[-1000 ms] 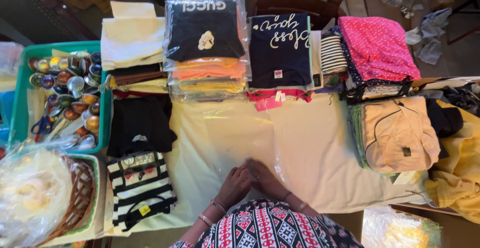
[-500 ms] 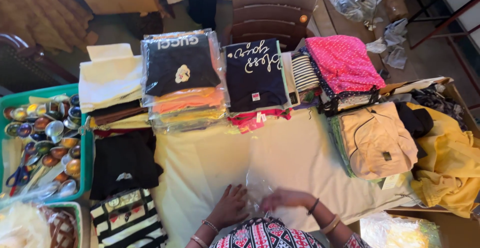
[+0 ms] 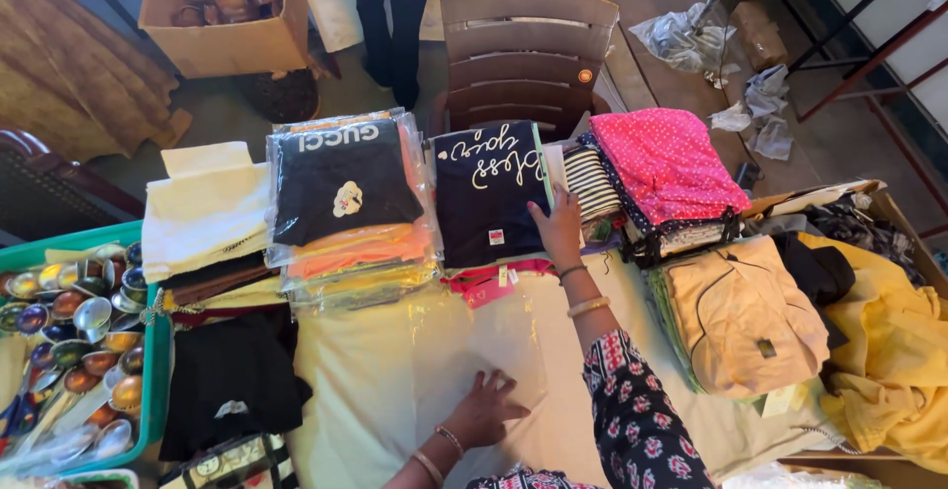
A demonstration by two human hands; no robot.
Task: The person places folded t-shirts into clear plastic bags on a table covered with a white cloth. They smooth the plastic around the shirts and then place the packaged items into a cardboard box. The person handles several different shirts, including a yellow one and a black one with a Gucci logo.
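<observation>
My left hand [image 3: 484, 408] lies flat, fingers spread, on a clear plastic bag [image 3: 474, 351] spread over the cream table cover [image 3: 355, 380]. My right hand [image 3: 558, 227] reaches forward, and its fingers rest on the right edge of a folded navy shirt with white script [image 3: 484, 193], beside a striped stack [image 3: 592, 183]. I cannot see it gripping the shirt. Both wrists wear bangles, and a patterned sleeve covers my right arm.
A bagged black shirt tops an orange pile [image 3: 346, 193]. A pink dotted stack [image 3: 667, 163], a tan garment [image 3: 741, 316], yellow cloth [image 3: 889, 351] and black clothes [image 3: 232, 380] lie around. A green tray of metal bowls [image 3: 153, 370] stands left. A brown chair [image 3: 523, 44] and a standing person are behind.
My hands were together at the near edge over the plastic bag. The right hand has reached forward to the navy shirt, while the left stays on the bag. The view has tilted up.
</observation>
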